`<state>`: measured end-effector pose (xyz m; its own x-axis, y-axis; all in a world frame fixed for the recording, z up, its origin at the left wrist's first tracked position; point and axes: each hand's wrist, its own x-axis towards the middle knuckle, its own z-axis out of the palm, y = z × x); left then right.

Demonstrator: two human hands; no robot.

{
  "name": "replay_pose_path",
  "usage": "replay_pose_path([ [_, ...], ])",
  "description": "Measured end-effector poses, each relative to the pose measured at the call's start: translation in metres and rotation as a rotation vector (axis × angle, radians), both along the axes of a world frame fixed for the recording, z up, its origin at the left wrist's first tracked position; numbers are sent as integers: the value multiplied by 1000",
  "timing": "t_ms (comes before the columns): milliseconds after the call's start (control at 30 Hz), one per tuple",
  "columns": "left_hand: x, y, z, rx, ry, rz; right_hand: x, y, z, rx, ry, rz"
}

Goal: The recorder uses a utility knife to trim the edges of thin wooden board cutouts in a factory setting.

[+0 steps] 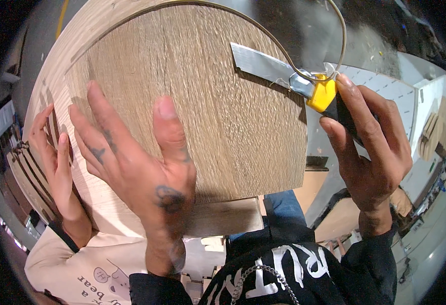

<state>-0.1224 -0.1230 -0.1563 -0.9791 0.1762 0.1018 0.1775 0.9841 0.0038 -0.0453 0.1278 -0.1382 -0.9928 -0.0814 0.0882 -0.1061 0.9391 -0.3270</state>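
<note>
My left hand [136,147] is spread over a wood-grain panel [223,132], fingers apart and thumb out, holding nothing. Whether its palm presses on the panel is hard to tell. In my right hand [373,147] is a snap-off utility knife [324,94] with a yellow and black handle, gripped between thumb and fingers. Its long blade points left over the panel's right part. A thin edging strip [344,30] follows the panel's far curved edge, then loops up at the right. One bend of this strip crosses the knife beside my right fingertips.
Another person's hand [55,157] is beside the panel's left edge, that person's light shirt [80,264] below it. Stacked curved boards [29,175] stand at far left. More wooden pieces [434,132] and a white sheet [391,91] lie to the right.
</note>
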Motion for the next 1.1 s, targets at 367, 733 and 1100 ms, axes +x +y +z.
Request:
replay_pose_path([
  [367, 3, 2, -1, 164, 52, 17, -40, 15, 1, -10, -18, 137],
  [733, -14, -21, 7, 207, -4, 56, -78, 26, 2, 8, -37, 305],
  [1100, 2, -8, -4, 247, 6, -6, -115, 25, 0, 3, -10, 448],
])
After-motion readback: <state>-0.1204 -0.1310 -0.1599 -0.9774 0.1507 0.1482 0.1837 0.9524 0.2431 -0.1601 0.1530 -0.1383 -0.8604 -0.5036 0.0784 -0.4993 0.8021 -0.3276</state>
